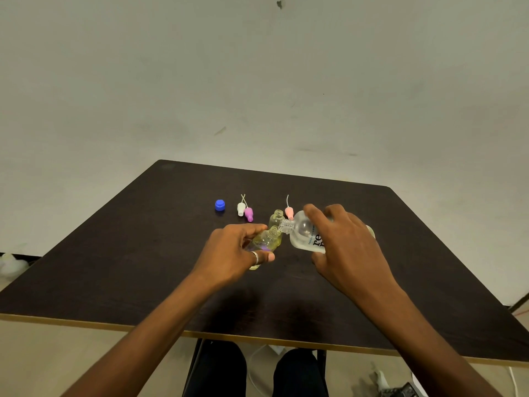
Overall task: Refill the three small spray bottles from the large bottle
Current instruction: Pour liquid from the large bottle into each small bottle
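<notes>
My right hand [347, 247] grips the large clear bottle [305, 232], tipped on its side with its open neck pointing left. That neck meets the mouth of a small clear bottle [267, 239] holding yellowish liquid, which my left hand [234, 253] holds tilted. A second small open bottle [277, 217] stands upright just behind them. Part of another small bottle [254, 266] shows under my left hand. Three spray heads lie on the table: white [241, 209], purple [248, 214] and pink [289, 212]. A blue cap [219, 205] sits to their left.
The dark table [143, 253] has a light front edge close to my body and ends near a pale wall behind. My knees, a table leg and cables show below the front edge. Clutter lies on the floor at lower right.
</notes>
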The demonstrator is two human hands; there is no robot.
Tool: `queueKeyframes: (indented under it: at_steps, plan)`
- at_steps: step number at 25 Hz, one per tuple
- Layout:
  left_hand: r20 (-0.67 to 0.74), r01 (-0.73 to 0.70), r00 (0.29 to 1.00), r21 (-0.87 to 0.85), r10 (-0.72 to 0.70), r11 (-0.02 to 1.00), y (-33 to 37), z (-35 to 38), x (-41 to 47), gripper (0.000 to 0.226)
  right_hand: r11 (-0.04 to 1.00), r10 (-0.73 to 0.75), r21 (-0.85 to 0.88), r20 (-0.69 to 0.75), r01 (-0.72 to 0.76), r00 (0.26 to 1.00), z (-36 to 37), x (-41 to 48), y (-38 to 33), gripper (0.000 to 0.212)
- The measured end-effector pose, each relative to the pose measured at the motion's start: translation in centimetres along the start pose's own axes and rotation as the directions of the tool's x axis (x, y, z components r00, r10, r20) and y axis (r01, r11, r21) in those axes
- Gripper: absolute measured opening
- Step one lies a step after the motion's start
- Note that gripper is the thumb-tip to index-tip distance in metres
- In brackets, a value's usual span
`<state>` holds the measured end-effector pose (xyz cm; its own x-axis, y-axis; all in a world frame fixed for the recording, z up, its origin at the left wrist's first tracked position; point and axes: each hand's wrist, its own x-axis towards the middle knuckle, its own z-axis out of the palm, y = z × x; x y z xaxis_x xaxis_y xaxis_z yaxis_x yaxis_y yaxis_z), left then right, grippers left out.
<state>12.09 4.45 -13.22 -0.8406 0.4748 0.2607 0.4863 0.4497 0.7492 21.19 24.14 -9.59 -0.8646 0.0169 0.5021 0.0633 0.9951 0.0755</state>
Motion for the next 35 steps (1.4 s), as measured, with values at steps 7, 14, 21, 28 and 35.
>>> queueKeyframes:
  at_steps: [7,14,21,28,35]
  plan:
    - [-0.002,0.0,1.0,-0.005,0.0,1.0,-0.05,-0.13,0.02,0.068,1.0,-0.006,-0.014,-0.004,0.005,1.0,-0.25,-0.06,-0.12,0.075]
    - [-0.005,-0.001,1.0,-0.002,0.001,1.0,0.14,-0.11,-0.05,0.067,1.0,-0.005,-0.004,0.004,0.005,1.0,-0.29,-0.04,-0.13,0.077]
    - [-0.013,-0.001,1.0,-0.011,0.001,1.0,0.29,-0.1,-0.15,0.067,1.0,-0.002,-0.004,0.009,0.002,1.0,-0.14,0.03,-0.07,0.078]
    - [0.001,0.013,1.0,-0.048,-0.013,0.999,0.48,-0.01,-0.18,0.066,1.0,0.001,-0.008,0.002,-0.001,1.0,-0.29,0.0,-0.01,0.078]
    - [-0.008,0.019,1.0,-0.127,-0.02,0.992,0.48,0.21,-0.38,0.062,1.0,0.002,-0.017,-0.005,-0.002,1.0,-0.21,0.05,0.03,0.079]
